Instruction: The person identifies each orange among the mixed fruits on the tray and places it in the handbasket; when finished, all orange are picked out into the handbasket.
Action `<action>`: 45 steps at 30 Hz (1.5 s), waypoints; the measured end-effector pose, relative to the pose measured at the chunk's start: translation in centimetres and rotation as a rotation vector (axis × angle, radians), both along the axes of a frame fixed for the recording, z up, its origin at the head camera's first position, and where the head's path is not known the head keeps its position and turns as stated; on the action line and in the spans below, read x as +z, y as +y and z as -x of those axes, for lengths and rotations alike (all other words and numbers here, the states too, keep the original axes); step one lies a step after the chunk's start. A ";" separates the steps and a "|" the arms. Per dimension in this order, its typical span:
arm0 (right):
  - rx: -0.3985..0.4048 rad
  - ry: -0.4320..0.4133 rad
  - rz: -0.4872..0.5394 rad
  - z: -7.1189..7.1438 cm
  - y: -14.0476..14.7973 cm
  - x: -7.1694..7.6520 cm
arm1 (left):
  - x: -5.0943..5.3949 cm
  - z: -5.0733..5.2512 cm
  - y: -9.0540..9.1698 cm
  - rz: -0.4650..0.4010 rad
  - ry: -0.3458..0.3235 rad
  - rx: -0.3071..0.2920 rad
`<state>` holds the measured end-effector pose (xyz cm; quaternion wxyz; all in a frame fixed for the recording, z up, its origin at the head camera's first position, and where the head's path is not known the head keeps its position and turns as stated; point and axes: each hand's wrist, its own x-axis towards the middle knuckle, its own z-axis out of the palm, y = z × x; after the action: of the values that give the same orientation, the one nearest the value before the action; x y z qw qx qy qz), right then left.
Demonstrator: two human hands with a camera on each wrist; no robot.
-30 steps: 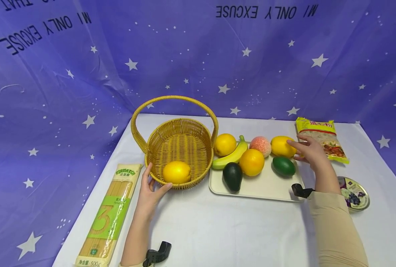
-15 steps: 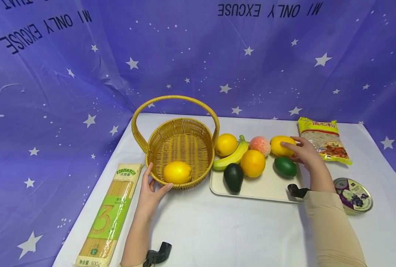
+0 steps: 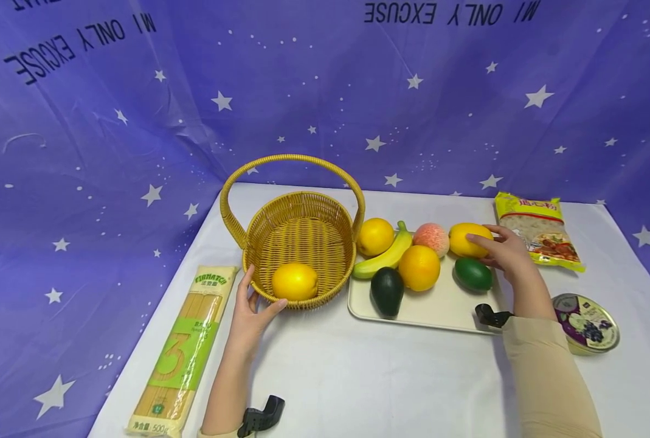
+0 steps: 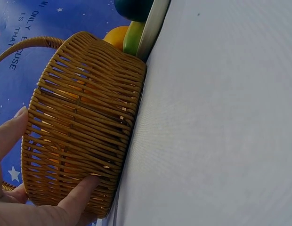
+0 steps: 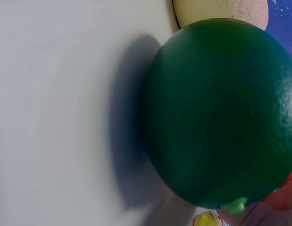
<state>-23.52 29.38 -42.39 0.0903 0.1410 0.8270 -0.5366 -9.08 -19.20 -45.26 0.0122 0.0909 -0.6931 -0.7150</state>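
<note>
My left hand (image 3: 250, 316) holds the front left of a wicker basket (image 3: 345, 267), with a thumb at the rim and a finger against the woven wall in the left wrist view. A lemon (image 3: 295, 281) lies inside the basket near its front. At the far right of a cream tray (image 3: 434, 317), my right hand (image 3: 508, 254) grips another lemon (image 3: 463, 239), its thumb in front and fingers around the far side. Just before that lemon sits a green oval fruit (image 3: 473, 274), which fills much of the right wrist view and hides the held lemon there.
On the tray are a peach (image 3: 432, 239), two oranges (image 3: 419, 267), a banana (image 3: 385, 255) and an avocado (image 3: 387, 292). A spaghetti pack (image 3: 185, 353) lies left of the basket. A yellow food bag (image 3: 540, 231) and an oval tub (image 3: 587, 323) are at the right.
My right hand has moved left onto the lemon at the tray's right end, and its fingers have closed around it. My left hand stays at the basket.
</note>
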 end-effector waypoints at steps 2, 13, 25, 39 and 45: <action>-0.012 0.009 0.010 -0.2 0.1 0.2 | 0.0 0.0 0.0 -0.001 0.002 -0.002; -0.061 0.109 0.041 -0.9 -0.3 2.6 | 0.2 -0.2 0.0 -0.007 -0.006 0.010; 0.004 0.181 0.059 -1.7 -3.0 5.0 | 0.1 -0.1 0.1 -0.013 -0.009 0.006; 0.194 0.196 0.199 -2.3 -8.6 5.3 | 0.1 -0.1 0.1 -0.025 0.006 0.004; 0.276 0.178 0.198 -2.6 -11.3 5.7 | 0.1 -0.1 0.1 -0.027 0.008 0.006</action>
<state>-20.88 18.04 -36.65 0.1029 -0.0313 0.7865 -0.6082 -9.00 -19.11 -45.20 0.0158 0.0903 -0.6829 -0.7247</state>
